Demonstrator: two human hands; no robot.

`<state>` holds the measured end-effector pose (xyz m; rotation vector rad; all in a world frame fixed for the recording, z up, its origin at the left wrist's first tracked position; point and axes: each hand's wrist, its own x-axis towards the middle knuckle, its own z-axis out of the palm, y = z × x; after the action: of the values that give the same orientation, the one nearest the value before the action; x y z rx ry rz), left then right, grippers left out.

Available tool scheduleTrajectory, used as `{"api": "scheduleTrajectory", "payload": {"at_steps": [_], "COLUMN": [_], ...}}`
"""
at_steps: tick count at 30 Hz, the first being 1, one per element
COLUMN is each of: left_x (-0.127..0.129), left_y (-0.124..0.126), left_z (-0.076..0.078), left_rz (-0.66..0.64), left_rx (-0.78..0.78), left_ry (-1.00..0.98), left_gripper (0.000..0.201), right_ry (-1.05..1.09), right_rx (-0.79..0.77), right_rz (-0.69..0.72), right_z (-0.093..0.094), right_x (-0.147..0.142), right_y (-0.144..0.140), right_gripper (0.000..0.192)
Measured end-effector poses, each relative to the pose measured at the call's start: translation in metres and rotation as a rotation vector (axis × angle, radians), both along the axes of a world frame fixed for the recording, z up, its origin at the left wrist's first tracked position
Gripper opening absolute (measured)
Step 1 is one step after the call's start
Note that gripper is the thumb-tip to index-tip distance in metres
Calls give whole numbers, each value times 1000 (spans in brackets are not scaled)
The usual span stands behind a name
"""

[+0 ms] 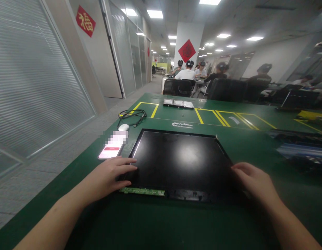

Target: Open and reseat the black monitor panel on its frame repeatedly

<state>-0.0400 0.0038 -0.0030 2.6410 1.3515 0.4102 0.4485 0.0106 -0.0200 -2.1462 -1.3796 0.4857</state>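
Observation:
A black LCD screen panel point(173, 159) lies face up on the green table, its glossy surface reflecting a light. Along its near edge a narrow green circuit board point(142, 191) shows at the left. My left hand point(116, 173) rests over the panel's left edge, fingers stretched and apart on the border. At the right edge, my right hand point(252, 177) has its fingertips together against the frame, gripping it; the underside of these fingers is hidden.
Beside the panel lie a phone point(111, 148), a white mouse point(123, 127) and a coiled black cable point(132, 116). Farther back are several hard drives point(178, 103) and crumpled silvery strips point(182, 125). Blurred dark parts point(301, 149) lie at right. Several people sit beyond the table point(161, 222).

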Motion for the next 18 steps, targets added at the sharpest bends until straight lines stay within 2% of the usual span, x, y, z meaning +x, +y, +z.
{"api": "scheduleTrajectory", "payload": {"at_steps": [5,10,13,18], "left_x": [4,4,2,-3], "left_y": [-1,-1,-1,2], "left_z": [0,-1,-3,-13], "left_rz": [-67,-70,-35,104], "left_rx": [46,31,9,-9], "left_ry": [39,35,-9,-15], "left_gripper": [36,36,38,42], "right_ry": [-17,-15,-23,-36], "right_rx": [19,20,42,66], "right_rz": [16,21,28,33], "right_z": [-4,-4,-5,-8], "right_x": [1,2,3,5], "right_y": [0,0,0,1], "right_gripper": [34,35,33,29]}}
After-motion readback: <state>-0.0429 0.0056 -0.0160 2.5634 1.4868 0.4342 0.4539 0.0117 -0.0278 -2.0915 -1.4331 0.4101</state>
